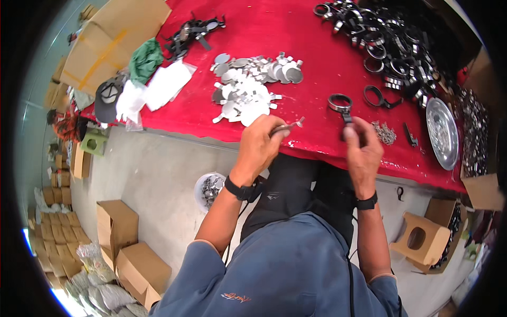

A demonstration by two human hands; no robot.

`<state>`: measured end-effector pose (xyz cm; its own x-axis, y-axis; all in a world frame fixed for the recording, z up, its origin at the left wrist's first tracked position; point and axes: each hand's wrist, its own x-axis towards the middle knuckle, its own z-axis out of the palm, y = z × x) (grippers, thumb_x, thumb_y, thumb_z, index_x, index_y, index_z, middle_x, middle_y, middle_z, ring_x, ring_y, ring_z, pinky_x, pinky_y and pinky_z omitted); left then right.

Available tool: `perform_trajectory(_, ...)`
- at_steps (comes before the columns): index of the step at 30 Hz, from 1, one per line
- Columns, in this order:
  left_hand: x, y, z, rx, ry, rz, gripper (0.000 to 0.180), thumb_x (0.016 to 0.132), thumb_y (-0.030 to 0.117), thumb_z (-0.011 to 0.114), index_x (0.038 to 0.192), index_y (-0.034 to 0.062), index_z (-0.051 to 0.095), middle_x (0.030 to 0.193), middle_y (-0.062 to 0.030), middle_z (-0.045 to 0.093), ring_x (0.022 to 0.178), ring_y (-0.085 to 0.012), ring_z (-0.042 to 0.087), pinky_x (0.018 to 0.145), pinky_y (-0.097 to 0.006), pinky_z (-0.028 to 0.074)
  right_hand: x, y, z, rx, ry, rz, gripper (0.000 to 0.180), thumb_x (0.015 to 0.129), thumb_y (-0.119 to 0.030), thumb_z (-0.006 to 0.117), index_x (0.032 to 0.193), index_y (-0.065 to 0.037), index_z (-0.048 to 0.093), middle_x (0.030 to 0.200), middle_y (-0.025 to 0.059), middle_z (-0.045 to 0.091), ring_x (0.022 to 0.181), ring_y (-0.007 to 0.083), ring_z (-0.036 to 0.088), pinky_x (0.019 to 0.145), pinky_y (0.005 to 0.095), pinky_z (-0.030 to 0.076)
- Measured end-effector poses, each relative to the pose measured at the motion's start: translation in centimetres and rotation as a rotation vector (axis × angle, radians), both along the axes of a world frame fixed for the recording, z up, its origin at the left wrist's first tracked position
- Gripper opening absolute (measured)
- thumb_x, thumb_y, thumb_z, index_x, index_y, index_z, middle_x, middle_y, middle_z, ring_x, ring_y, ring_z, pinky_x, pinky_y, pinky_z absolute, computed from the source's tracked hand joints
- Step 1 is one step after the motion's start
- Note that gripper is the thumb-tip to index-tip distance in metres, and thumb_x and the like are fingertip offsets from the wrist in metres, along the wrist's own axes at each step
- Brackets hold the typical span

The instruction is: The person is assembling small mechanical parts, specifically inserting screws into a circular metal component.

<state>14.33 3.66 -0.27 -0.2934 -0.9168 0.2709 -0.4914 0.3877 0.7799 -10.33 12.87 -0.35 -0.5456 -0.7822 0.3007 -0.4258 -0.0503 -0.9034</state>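
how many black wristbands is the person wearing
2: one black wristband on the left wrist, below the left hand, and one on the right wrist, below the right hand.

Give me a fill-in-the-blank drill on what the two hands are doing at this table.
1. The left hand pinches a flat ____ disc with a small tab.
2. The right hand holds a black ____-shaped frame by its handle.
3. The table is covered with a ____ cloth.
4. The pile of loose silver discs lies nearer the ____ hand.

Missing words: silver; ring; red; left
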Motion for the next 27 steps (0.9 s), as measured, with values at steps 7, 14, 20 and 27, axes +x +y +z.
perform_trajectory(7,-5.2,0.4,1.5,-0.161,0.124,-0.253,0.016,0.087,-0.006,0.08,0.101,0.0019,0.076,0.093,-0.0114,0.069,0.082,-0.0273,0.071,0.071,-0.038,0.056,1.2,0.4,2.1,0.117,0.012,0.204,0.024,0.1,-0.018,0.085,0.114,0.001,0.082,0.093,0.0069,0.076,0.082,0.0139,0.07,0.073,0.0304,0.056)
perform_trajectory(14,-9.5,-2.1,-1.0,-0.212,0.242,-0.284,0.037,0.086,-0.002,0.082,0.122,0.0039,0.075,0.111,-0.0159,0.072,0.088,-0.0271,0.074,0.075,-0.037,0.059,-1.9,-0.1,2.8,0.188,-0.111,0.111,0.019,0.098,-0.009,0.082,0.113,0.001,0.082,0.097,0.0092,0.08,0.086,0.0119,0.073,0.078,0.0291,0.057)
perform_trajectory(20,-12.5,-6.4,-4.4,0.417,0.266,-0.252,0.073,0.101,0.011,0.079,0.161,-0.0094,0.046,0.156,-0.0301,0.06,0.102,-0.0222,0.079,0.076,-0.035,0.068,-3.1,-6.2,0.8,-0.003,0.156,-0.116,0.016,0.097,-0.008,0.079,0.111,0.0,0.082,0.099,0.0153,0.081,0.089,0.0272,0.079,0.083,0.0362,0.06)
perform_trajectory(27,-13.8,-6.0,-6.6,0.243,0.367,-0.231,0.045,0.1,0.008,0.08,0.141,-0.0058,0.069,0.123,-0.0169,0.079,0.108,-0.0206,0.079,0.09,-0.033,0.065,-1.9,-6.2,-0.8,0.07,0.531,-0.136,0.014,0.095,-0.01,0.078,0.106,-0.003,0.082,0.099,0.0169,0.076,0.092,0.0379,0.075,0.084,0.0475,0.059)
